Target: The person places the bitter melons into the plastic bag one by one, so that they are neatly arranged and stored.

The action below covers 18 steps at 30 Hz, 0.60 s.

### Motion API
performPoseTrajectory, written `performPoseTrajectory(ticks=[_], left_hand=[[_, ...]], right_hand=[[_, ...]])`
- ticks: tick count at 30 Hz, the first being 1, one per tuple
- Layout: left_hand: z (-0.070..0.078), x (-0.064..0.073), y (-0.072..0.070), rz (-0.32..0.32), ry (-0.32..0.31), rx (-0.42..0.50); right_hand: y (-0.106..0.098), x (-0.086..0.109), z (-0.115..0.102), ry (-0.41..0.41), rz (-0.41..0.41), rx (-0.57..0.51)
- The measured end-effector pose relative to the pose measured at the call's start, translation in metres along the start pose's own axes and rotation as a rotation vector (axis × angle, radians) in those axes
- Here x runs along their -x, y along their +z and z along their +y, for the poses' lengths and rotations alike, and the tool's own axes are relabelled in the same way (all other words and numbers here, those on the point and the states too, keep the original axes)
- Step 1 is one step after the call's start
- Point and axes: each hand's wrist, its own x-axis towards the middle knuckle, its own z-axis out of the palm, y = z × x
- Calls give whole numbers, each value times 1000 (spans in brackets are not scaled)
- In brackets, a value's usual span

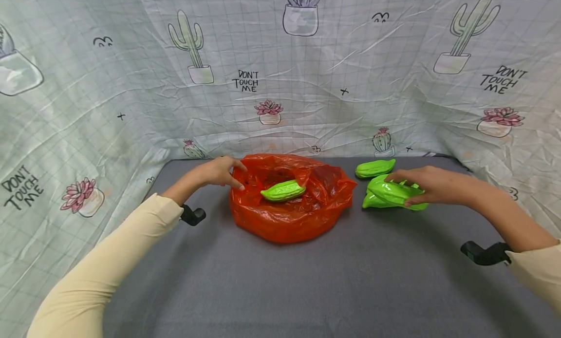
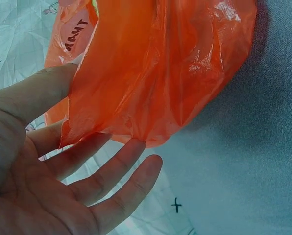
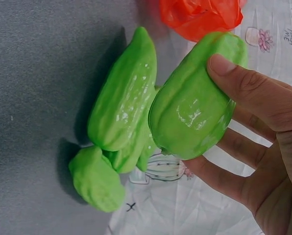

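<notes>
At the left side of an open red plastic bag [image 1: 285, 229], my left hand [image 1: 219, 171] holds the rim, thumb inside and fingers outside. The left wrist view shows the bag's edge [image 2: 82, 112] passing between that thumb and the spread fingers. A green, bumpy bitter melon [image 1: 283, 191] lies in the bag's mouth. To the right of the bag, my right hand [image 1: 438, 184] grips a glossy green bitter melon [image 3: 197, 103] between thumb and fingers. This one is raised over several other bitter melons [image 3: 124, 93] on the table.
One bitter melon [image 1: 374, 168] lies behind the held one, near the table's back edge. The grey table [image 1: 280, 289] is bounded at the back and sides by a wrinkled cloth [image 1: 307, 84] printed with cacti.
</notes>
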Motion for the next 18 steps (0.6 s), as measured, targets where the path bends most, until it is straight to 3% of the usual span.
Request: performPoseTrajectory(ticks=[10, 18], left_hand=[[5, 3, 9, 47, 57, -31], [5, -1, 17, 125, 67, -117]], right_hand=[[-8, -6, -6, 30, -1, 1], [-19, -17, -13, 26, -1, 15]])
